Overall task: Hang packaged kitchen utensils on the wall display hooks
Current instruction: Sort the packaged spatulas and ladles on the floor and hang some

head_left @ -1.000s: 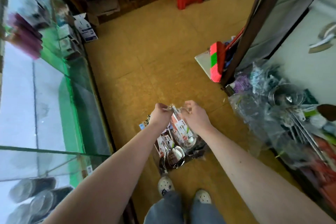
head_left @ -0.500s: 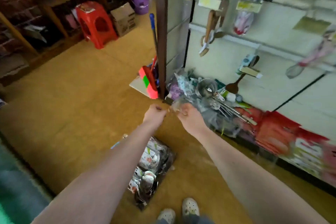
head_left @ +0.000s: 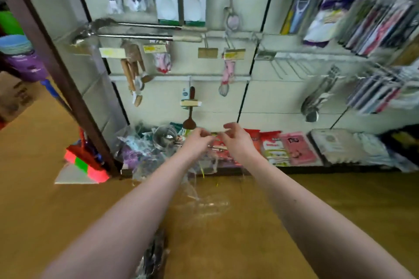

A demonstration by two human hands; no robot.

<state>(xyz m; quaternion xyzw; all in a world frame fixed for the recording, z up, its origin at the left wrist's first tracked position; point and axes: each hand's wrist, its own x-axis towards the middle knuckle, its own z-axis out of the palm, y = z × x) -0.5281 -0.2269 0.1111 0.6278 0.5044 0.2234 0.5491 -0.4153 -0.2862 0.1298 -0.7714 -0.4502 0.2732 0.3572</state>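
Both my hands are raised in front of the white wall display (head_left: pixel 283 99). My left hand (head_left: pixel 196 140) and my right hand (head_left: pixel 237 141) pinch the top of a clear plastic utensil packet (head_left: pixel 201 190), which hangs down between my forearms; it is blurred and its contents cannot be made out. Hooks with yellow price tags (head_left: pixel 207 52) stick out of the wall above my hands. A brown spatula (head_left: pixel 190 120) hangs just above my left hand. A bag of more packaged utensils (head_left: pixel 153 258) lies on the floor by my left forearm.
A heap of ladles and plastic-wrapped utensils (head_left: pixel 158 142) lies at the wall's foot. Wooden brushes (head_left: pixel 133 84), a pink whisk (head_left: pixel 226 75) and tongs (head_left: pixel 317 97) hang on the wall. A brown post (head_left: pixel 56 63) and a red-green broom (head_left: pixel 85 164) stand to the left.
My view has swung up from the floor to the wall display. Both hands have lifted the clear packet away from the bag on the floor and toward the wall.
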